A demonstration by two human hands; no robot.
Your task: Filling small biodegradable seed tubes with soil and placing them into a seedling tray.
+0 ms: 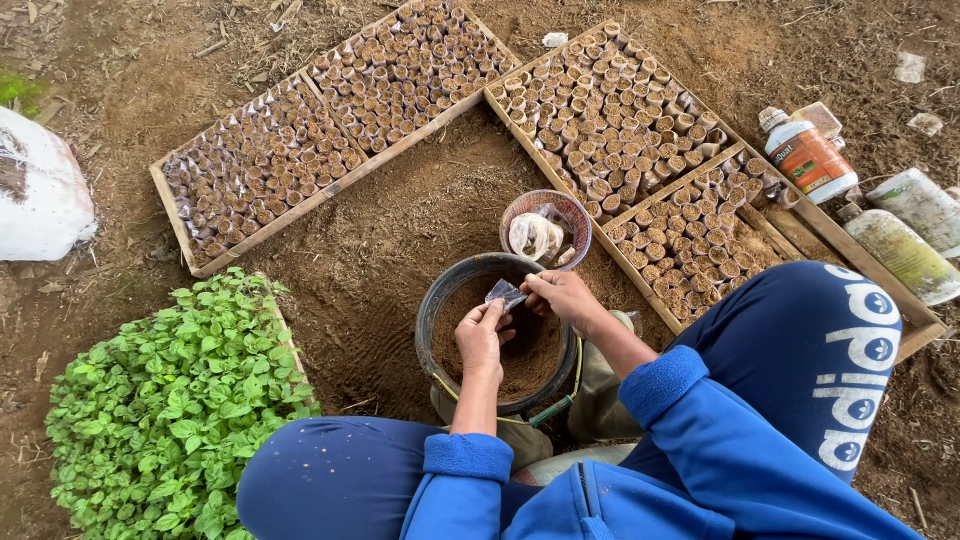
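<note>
A black bucket [436,300] holding brown soil stands between my knees. Over it, my left hand [480,338] and my right hand [563,297] together pinch a small clear plastic bag [504,293], holding it just above the soil. Beyond the bucket sits a small woven basket [573,210] with a bundle of clear plastic bags inside.
Wooden frames [355,175] packed with several soil-filled little bags lie at the back left and at the right [722,152]. A bed of green seedlings [170,400] is at lower left, a white sack [40,195] at far left, plastic bottles [808,155] at the right on bare earth.
</note>
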